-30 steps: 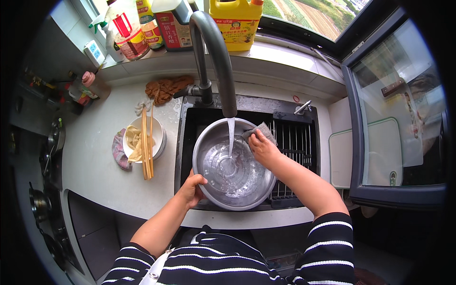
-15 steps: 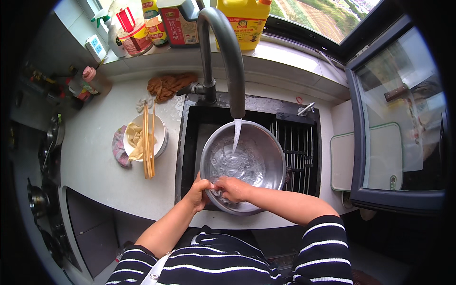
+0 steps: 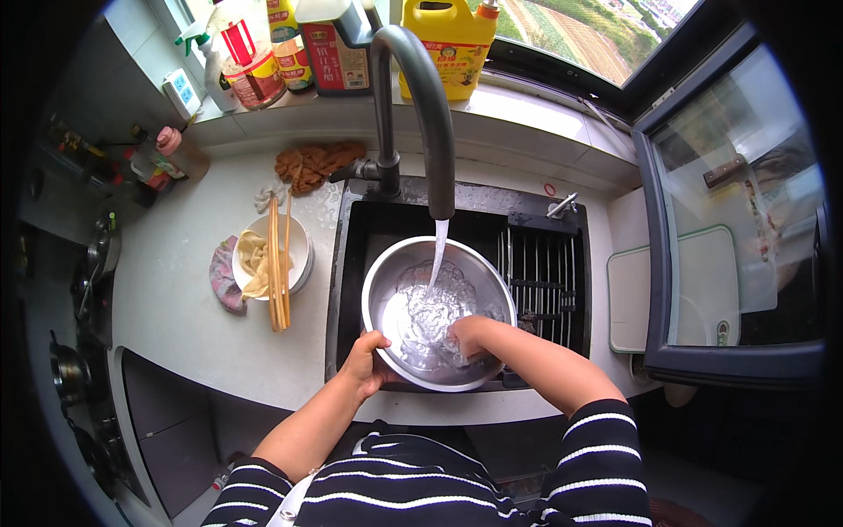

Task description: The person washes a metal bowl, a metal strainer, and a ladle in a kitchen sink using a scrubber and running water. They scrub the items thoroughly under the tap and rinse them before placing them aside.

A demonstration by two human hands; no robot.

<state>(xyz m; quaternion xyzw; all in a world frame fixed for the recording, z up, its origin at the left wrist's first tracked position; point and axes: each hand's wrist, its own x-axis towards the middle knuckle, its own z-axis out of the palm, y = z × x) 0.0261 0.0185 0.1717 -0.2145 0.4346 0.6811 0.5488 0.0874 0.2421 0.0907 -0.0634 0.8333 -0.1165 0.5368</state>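
A round stainless steel basin (image 3: 507, 294) sits over the black sink (image 3: 354, 237), a little tilted toward me. Water (image 3: 438, 256) runs into it from the dark gooseneck faucet (image 3: 437, 140) and ripples inside. My left hand (image 3: 362, 362) is closed on the basin's near left rim, thumb over the edge. Inside the basin, at its right side, my right hand (image 3: 467, 335) reaches into the water. Its fingers are partly hidden by the splashing, and whether they hold anything does not show.
Left on the counter, chopsticks (image 3: 277, 263) lie across a white bowl (image 3: 301, 241) with pale yellowish pieces. Near it are a pinkish cloth (image 3: 226, 277) and a brown cloth (image 3: 316, 167). A metal rack (image 3: 544, 281) spans the sink's right side. A window sash (image 3: 654, 246) swings inward at right.
My right hand has moved away from the left hand and rightward, down into the water. The basin has shifted slightly and tilted. My left hand stays on its rim.
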